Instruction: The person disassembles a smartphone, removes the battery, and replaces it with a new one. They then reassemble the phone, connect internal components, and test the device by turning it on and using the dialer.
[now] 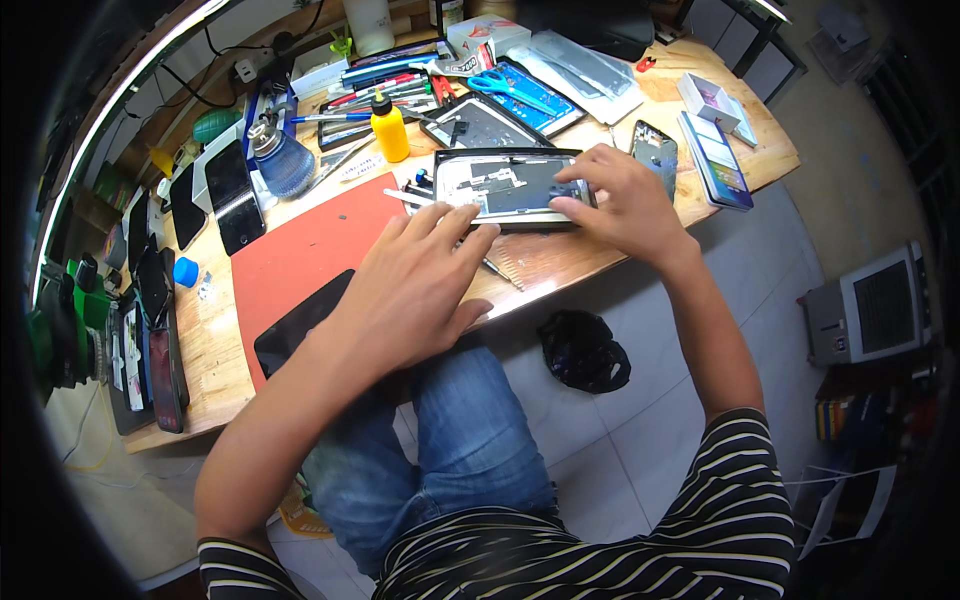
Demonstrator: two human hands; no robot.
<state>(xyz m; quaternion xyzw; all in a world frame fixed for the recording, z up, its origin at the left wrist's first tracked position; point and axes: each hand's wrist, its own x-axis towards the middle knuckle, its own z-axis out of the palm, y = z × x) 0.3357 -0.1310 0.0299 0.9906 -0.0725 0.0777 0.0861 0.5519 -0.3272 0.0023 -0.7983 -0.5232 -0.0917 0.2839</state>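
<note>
1. As we look down, here's the big one: a wooden tabletop [212, 340], its near edge slanting away toward the right.
2. Next in size, a red-orange mat [300, 250], a dark glassy slab [298, 325] lying on its near end.
3. And there's the shallow black-rimmed tray [535, 223], right of the mat, near the front edge! Open face up, long axis running left to right, one long side toward the body. I'd call it light and stiff, its contents fragile and apt to slide; best held level by both short ends.
4. Now the hands: left [415, 270] loosely spread and seemingly holding nothing, fingertips by the tray's near left corner, contact unclear. Right hand [630, 205] curves over the right end; can't tell whether its grip has closed on anything.
5. Smaller again, a dark flat panel [530, 192] inside the tray, beside the right fingertips.
6. Smallest, a yellow bottle [390, 132], upright behind.
</note>
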